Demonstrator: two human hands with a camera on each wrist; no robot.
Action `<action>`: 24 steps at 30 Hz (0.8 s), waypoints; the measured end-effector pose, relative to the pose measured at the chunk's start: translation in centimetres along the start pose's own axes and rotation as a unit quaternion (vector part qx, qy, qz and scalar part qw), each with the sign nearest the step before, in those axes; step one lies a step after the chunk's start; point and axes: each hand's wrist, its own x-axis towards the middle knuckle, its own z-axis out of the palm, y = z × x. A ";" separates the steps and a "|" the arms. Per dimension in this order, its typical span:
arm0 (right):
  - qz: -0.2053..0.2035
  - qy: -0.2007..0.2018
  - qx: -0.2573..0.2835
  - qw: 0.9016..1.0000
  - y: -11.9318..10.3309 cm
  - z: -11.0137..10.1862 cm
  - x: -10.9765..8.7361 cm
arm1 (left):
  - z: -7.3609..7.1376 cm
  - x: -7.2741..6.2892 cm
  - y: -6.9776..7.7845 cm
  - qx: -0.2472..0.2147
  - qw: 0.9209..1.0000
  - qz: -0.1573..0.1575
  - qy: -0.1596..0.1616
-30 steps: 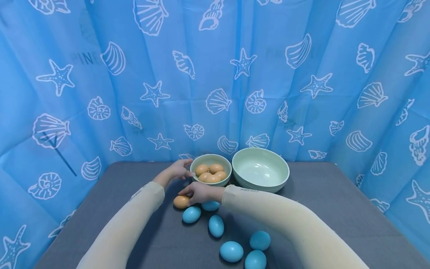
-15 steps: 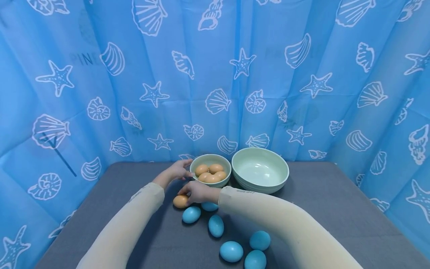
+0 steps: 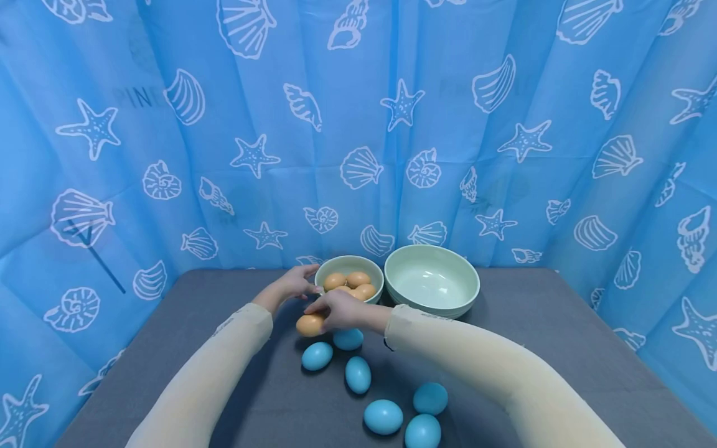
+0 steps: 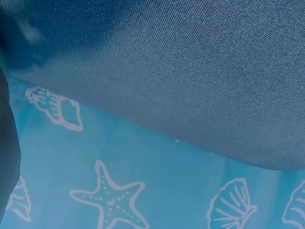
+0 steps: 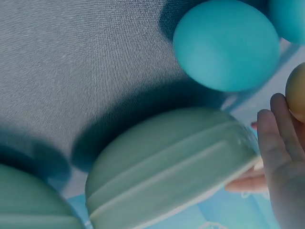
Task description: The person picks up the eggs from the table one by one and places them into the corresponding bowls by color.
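A brown egg [image 3: 309,325] is pinched between the thumb and fingers of my right hand [image 3: 343,310], in front of the smaller pale green bowl [image 3: 348,264]. In that bowl lie several brown eggs [image 3: 334,281], partly covered by the right hand. My left hand [image 3: 292,284] rests at the bowl's left side, thumb and fingers spread and fairly straight against its rim. In the right wrist view, the held egg shows at the right edge by the fingertips, near the bowl's outer wall. The left wrist view shows only tablecloth and curtain beside a dark edge.
A larger pale green bowl [image 3: 431,283] stands just right of the smaller one, with nothing visible inside. Several blue eggs [image 3: 358,375] lie scattered on the grey tablecloth [image 3: 269,398] in front. A blue shell-print curtain [image 3: 358,124] hangs behind the table.
The right hand has raised the brown egg slightly and brought it up and to the right, toward the small bowl. The left hand stays at the bowl's rim.
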 end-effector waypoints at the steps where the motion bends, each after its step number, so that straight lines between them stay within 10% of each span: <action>1: -0.001 0.001 0.010 1.000 0.0 -0.2 -0.2 | 0.0 0.0 0.0 0.000 1.000 0.000 0.000; 24: 0.044 0.082 0.135 0.987 2.3 -5.4 -3.5 | 0.3 0.2 -0.3 -0.018 1.000 -0.004 0.003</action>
